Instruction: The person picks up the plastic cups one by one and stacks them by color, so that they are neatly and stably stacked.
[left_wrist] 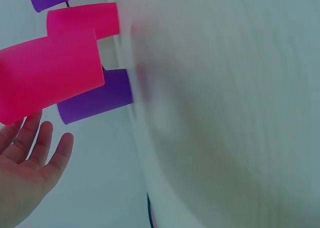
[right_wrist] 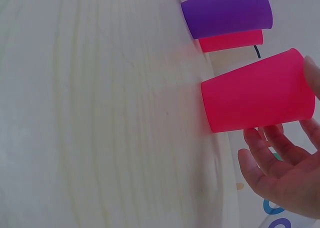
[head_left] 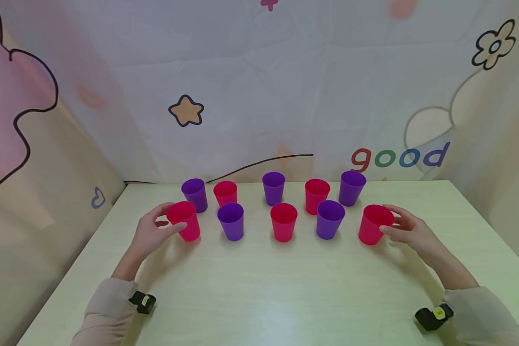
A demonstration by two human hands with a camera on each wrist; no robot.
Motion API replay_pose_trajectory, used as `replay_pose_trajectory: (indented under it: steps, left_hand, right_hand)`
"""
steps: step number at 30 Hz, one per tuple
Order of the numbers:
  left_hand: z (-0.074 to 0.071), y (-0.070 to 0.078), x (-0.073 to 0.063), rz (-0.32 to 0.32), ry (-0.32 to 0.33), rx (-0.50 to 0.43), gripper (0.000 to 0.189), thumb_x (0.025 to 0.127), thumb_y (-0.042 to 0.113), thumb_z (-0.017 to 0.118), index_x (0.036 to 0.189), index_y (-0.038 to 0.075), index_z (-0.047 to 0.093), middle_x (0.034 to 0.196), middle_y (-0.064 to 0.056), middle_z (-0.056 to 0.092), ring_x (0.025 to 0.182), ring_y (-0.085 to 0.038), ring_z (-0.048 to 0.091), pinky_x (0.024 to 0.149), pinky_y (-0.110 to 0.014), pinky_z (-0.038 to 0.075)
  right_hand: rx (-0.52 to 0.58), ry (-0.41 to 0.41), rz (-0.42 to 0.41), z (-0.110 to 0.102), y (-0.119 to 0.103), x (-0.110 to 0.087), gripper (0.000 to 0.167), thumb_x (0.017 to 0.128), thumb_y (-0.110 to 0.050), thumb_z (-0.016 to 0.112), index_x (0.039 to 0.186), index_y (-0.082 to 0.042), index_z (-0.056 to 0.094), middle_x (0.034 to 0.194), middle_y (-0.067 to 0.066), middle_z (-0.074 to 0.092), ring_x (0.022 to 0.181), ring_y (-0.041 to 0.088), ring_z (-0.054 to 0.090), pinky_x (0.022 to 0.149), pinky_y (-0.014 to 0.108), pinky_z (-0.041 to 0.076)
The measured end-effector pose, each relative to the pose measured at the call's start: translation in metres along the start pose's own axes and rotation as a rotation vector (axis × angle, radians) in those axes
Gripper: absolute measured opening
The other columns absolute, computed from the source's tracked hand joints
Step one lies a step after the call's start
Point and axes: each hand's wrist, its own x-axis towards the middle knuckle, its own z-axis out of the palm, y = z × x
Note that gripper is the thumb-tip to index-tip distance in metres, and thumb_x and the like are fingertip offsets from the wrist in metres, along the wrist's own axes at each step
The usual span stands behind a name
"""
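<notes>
Two staggered rows of cups, red and purple by turns, stand upright with their open rims up. At the front row's left end, my left hand [head_left: 152, 230] holds a red cup [head_left: 186, 225] near its rim, thumb in front and fingers behind. My right hand [head_left: 414, 234] likewise holds the red cup [head_left: 374, 228] at the right end, with the thumb near the rim. In the right wrist view, the fingers [right_wrist: 265, 158] reach along that cup's side. Whether the left cup's base touches the table cannot be told. Between them stand a purple cup [head_left: 232, 225], a red cup [head_left: 283, 226] and another purple cup [head_left: 329, 223].
Behind are purple cups [head_left: 274, 192] and red cups [head_left: 316, 199] near the table's back edge. The pale wooden table [head_left: 277, 293] stretches in front of both rows. A printed cloth [head_left: 251, 96] hangs behind and at the sides. Small black devices [head_left: 143, 302] sit on both wrists.
</notes>
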Motion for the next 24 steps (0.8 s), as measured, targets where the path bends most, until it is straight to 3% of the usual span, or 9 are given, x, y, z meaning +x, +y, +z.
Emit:
replay_pose_trajectory:
  steps: [6,16,21,24]
  left_hand:
    - [-0.002,0.015,-0.008,0.051,0.024,-0.045,0.065,0.078,0.025,0.072,0.132,0.005,0.042,0.123,-0.016,0.049,0.112,-0.031,0.043,0.088,-0.047,0.042]
    - [0.000,0.036,-0.015,0.134,0.021,-0.067,0.063,0.077,0.021,0.073,0.131,0.006,0.044,0.121,-0.012,0.050,0.109,-0.027,0.046,0.079,-0.039,0.047]
    - [0.004,0.048,-0.017,0.222,0.022,-0.073,0.061,0.076,0.017,0.074,0.129,0.005,0.047,0.120,-0.011,0.052,0.108,-0.025,0.047,0.080,-0.035,0.047]
    - [0.007,0.057,-0.019,0.281,0.017,-0.081,0.060,0.075,0.012,0.075,0.128,0.005,0.048,0.119,-0.011,0.054,0.108,-0.023,0.048,0.081,-0.031,0.046]
  right_hand:
    - [0.001,0.000,0.016,0.000,0.000,-0.001,0.070,0.090,-0.027,0.056,0.143,-0.004,0.016,0.132,0.027,0.032,0.095,0.006,0.046,0.078,0.031,0.050]
    - [0.012,0.003,0.024,0.000,0.000,-0.002,0.073,0.089,-0.030,0.058,0.144,-0.006,0.017,0.134,0.026,0.031,0.100,0.013,0.044,0.079,0.032,0.050]
    - [0.005,-0.010,0.010,-0.001,0.000,-0.002,0.073,0.089,-0.030,0.058,0.144,-0.006,0.017,0.134,0.027,0.030,0.099,0.012,0.047,0.080,0.033,0.050]
    - [0.005,-0.021,0.012,-0.003,0.000,-0.001,0.074,0.088,-0.030,0.059,0.145,-0.007,0.017,0.135,0.027,0.030,0.104,0.019,0.047,0.081,0.034,0.050]
